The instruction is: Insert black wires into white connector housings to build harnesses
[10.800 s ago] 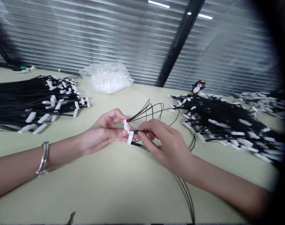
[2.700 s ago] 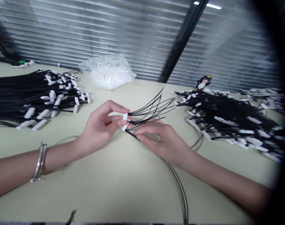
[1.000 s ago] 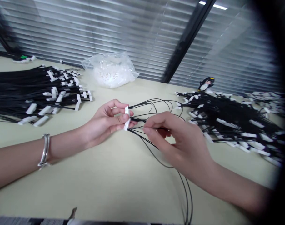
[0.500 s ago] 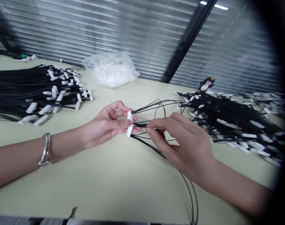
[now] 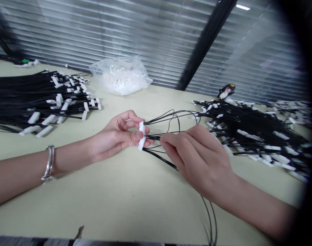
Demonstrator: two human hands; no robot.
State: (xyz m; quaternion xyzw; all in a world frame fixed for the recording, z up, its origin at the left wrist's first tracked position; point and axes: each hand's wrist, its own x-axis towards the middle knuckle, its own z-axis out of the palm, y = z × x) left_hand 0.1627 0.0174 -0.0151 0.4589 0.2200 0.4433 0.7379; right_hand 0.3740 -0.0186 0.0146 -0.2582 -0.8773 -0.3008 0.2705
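Observation:
Between the thumb and fingers of my left hand (image 5: 120, 135) is a white plastic connector (image 5: 141, 143), which looks angled or doubled, with black wires running out of it to the right. My right hand (image 5: 199, 157) pinches a few of the black wires (image 5: 156, 137) close to the connector's middle, thumb and forefinger pressed together. More black wires (image 5: 166, 118) fan out above and below the pinch. Two of them curve down past my right wrist toward the table's front edge. The exact wire ends at the connector are hidden by my left thumb.
A stack of black cables (image 5: 22, 95) with white connectors lies at the left. Another tangled heap (image 5: 250, 133) covers the right. A clear plastic bag (image 5: 122, 77) of small white parts sits at the back, beside the blinds. A penguin-like figure (image 5: 226, 91) stands behind the right heap.
My right hand's fingers have curled closer together around the wires, and the hand has turned slightly. My left hand and the connector have hardly moved.

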